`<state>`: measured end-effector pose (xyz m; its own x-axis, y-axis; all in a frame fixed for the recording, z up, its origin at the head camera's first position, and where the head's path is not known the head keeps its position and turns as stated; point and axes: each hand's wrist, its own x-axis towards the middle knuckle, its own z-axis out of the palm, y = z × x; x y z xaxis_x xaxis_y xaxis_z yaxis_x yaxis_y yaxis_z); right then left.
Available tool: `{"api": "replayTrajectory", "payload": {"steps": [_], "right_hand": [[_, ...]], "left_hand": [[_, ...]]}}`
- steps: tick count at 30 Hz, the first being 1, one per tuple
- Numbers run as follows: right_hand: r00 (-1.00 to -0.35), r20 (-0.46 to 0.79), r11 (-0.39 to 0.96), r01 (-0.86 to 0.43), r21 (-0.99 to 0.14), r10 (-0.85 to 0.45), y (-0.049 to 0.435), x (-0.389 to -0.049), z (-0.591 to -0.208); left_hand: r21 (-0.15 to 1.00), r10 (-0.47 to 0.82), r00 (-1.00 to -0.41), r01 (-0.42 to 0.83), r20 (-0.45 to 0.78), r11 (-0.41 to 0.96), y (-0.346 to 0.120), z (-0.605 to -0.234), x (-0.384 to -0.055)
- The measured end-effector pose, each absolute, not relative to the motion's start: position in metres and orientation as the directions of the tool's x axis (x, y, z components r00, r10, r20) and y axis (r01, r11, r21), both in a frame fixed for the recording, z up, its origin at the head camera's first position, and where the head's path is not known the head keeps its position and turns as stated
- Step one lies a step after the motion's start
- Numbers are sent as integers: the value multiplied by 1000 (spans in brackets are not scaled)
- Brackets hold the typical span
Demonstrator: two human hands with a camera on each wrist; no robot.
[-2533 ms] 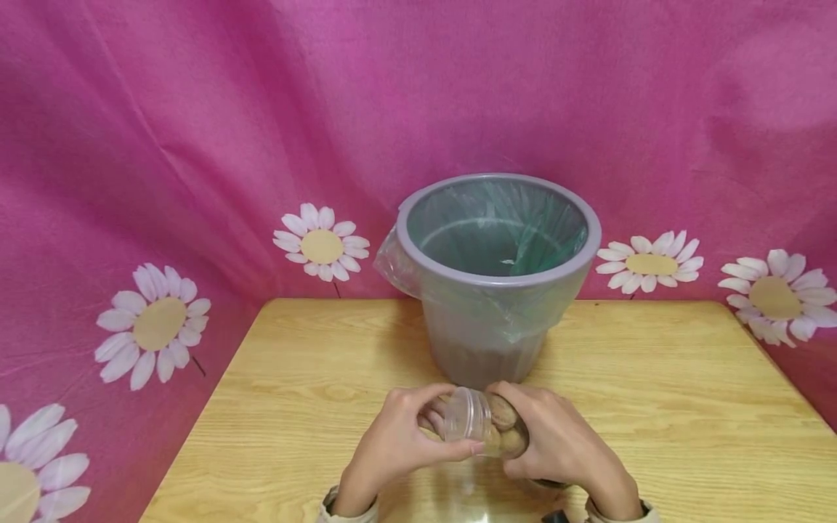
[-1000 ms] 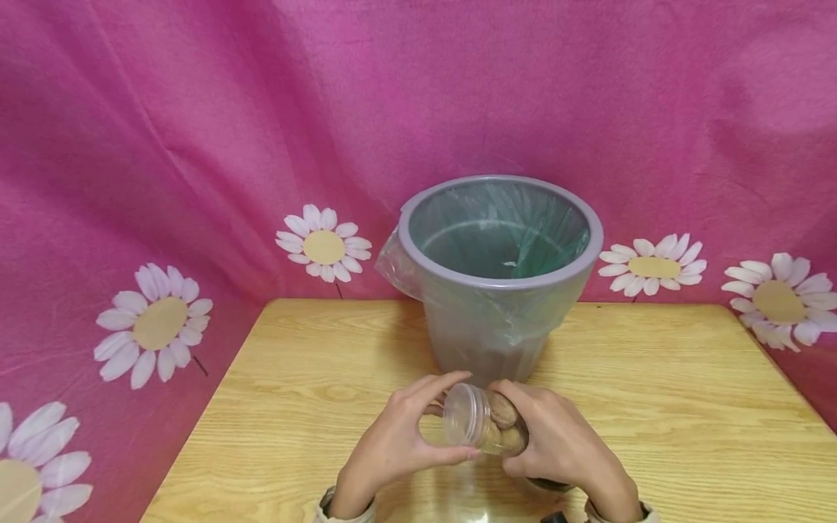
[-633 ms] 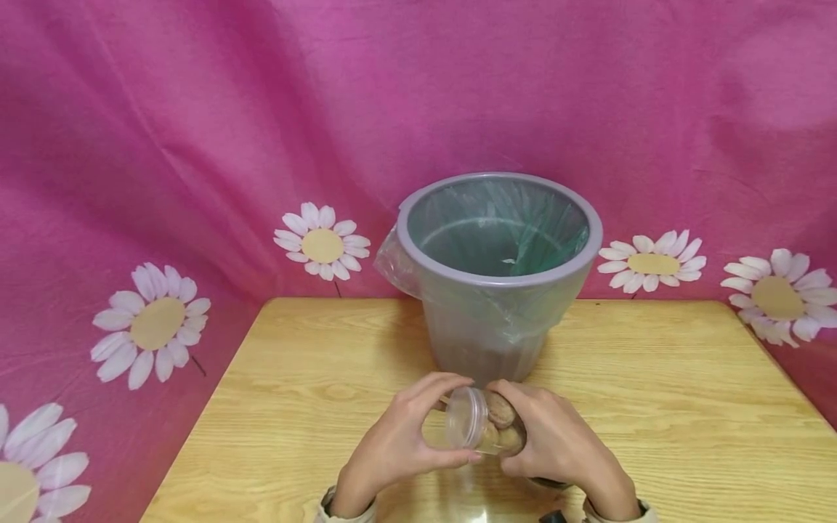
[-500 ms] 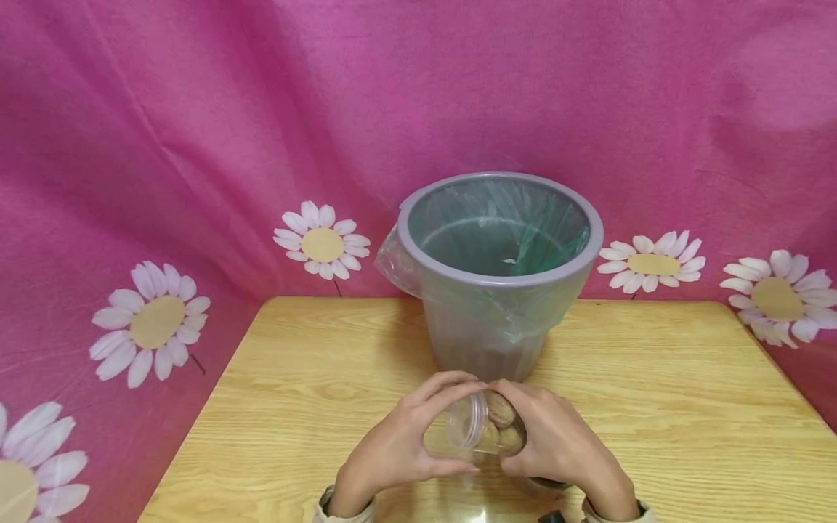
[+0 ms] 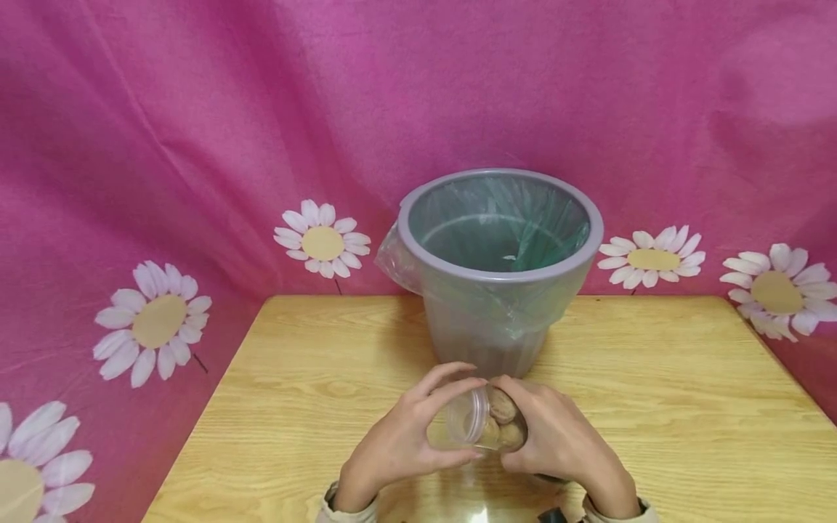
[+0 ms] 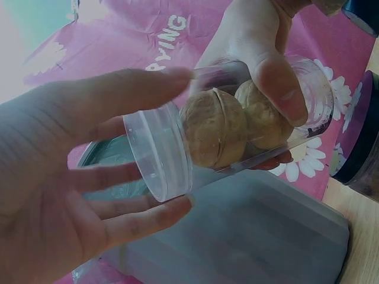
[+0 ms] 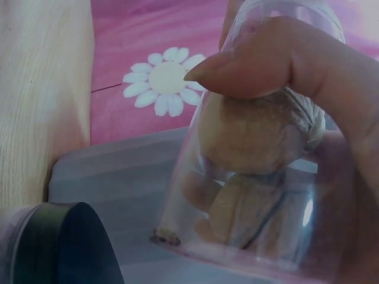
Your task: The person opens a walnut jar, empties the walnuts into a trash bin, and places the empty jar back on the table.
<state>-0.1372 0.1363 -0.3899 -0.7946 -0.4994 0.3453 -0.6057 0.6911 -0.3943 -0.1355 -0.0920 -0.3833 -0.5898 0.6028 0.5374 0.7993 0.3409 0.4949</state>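
A clear plastic jar (image 5: 492, 444) with several walnuts (image 6: 216, 127) inside lies tilted sideways between both hands, above the table. My right hand (image 5: 556, 428) grips its body, thumb across the side, as the right wrist view also shows. A translucent screw lid (image 6: 161, 151) sits on the jar's left end. My left hand (image 5: 405, 439) holds the lid's rim between thumb and fingers; its palm stays off the lid's face. A small dark bit (image 7: 166, 236) shows at the jar's bottom end.
Behind the hands stands a grey trash bin (image 5: 487, 345) lined with a thin plastic bag (image 5: 523, 312). A dark-lidded container (image 6: 352, 127) stands on the wooden table (image 5: 294, 407), partly below my right hand. A pink flowered cloth (image 5: 196, 109) hangs around the table.
My left hand's fingers have shifted around the lid, spreading off it and closing on its rim again. The right hand keeps its grip on the jar almost unmoved.
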Motion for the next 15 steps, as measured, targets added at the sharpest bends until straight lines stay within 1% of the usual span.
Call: {"api": "replayTrajectory", "payload": {"steps": [3,8,15], "right_hand": [[-788,356,684,-614,-394,-502,136,-137,-390],[-786,361,675,-617,-405,-502,135,-136,-390],[-791,360,688,-610,-393,-495,140,-137,-384]], "left_hand": [[485,632,-564,814,532,319,-92,-383,-135],[427,636,-514,852,576,303,-93,-382,-136],[399,616,-505,862,605,315,-94,-376,-137]]}}
